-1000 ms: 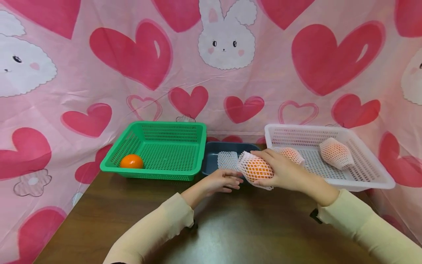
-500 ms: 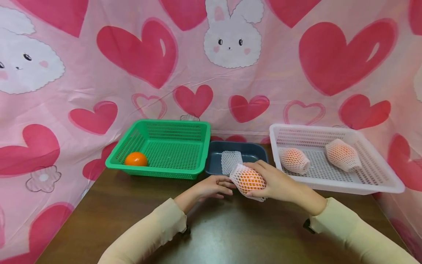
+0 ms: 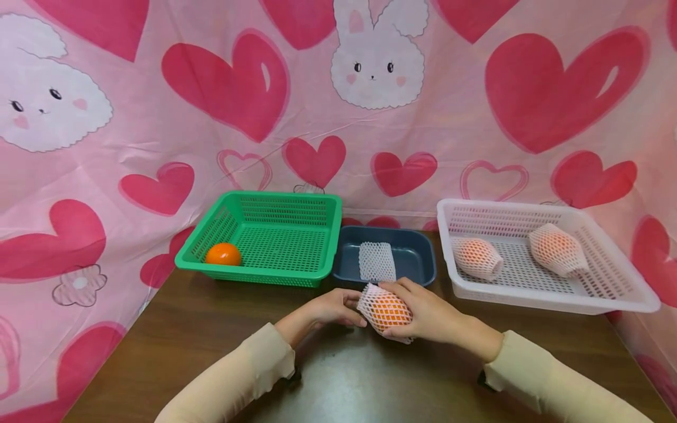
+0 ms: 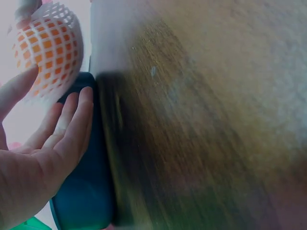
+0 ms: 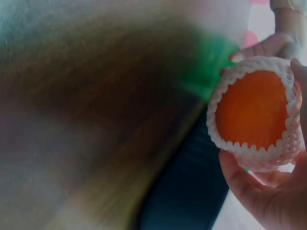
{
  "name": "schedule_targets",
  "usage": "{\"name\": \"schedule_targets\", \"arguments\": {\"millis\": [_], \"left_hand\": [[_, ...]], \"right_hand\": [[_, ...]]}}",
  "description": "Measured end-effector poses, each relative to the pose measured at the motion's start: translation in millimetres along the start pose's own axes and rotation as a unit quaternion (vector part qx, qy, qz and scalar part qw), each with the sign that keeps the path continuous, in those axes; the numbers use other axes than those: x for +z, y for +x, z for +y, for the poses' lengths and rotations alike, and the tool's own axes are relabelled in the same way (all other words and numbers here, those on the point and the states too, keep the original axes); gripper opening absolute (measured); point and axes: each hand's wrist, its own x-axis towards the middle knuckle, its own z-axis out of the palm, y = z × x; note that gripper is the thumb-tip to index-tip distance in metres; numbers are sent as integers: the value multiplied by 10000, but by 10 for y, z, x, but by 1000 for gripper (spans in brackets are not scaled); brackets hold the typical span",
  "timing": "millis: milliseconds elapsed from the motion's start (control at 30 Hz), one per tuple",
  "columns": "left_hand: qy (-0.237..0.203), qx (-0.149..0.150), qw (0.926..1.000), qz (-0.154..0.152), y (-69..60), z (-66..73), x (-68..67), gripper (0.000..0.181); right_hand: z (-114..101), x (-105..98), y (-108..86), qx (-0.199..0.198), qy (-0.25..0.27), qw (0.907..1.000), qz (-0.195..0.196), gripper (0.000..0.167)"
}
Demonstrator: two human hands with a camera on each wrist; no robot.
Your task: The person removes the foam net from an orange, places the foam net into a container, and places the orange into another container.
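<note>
An orange (image 3: 390, 312) in a white foam net sleeve (image 5: 249, 158) is in my right hand (image 3: 431, 314), above the table's middle in the head view. Thumb and fingers grip it from the right. The right wrist view shows bare peel through the sleeve's wide end. My left hand (image 3: 328, 308) is just left of it, palm toward the sleeve's narrow end. In the left wrist view its fingers (image 4: 76, 120) are extended and loosely spread, and whether the thumb touches the net I cannot tell. An empty foam sleeve (image 3: 376, 261) lies flat in the dark blue tray (image 3: 415, 258).
A green basket (image 3: 296, 247) stands left of the tray with one bare orange (image 3: 224, 255) inside. Right of the tray, a white basket (image 3: 529, 298) holds two net-wrapped fruits, one at left (image 3: 478, 258) and another at right (image 3: 557, 249). A patterned cloth hangs behind.
My right hand has brought the wrapped orange toward me and slightly left, away from the tray. My left hand has drawn back with it, staying beside the sleeve's narrow end.
</note>
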Motion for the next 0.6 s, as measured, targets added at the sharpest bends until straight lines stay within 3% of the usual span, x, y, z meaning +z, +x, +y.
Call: {"name": "schedule_targets", "arguments": {"millis": [300,600], "left_hand": [[101,-60,9999,1,-26,18,12,57],[184,-153,9997,61,-23,-5,18,50]], "right_hand": [[-11,155,6,77,18,10000,40,83],[-15,264,24,252,30,9997,37,87]]}}
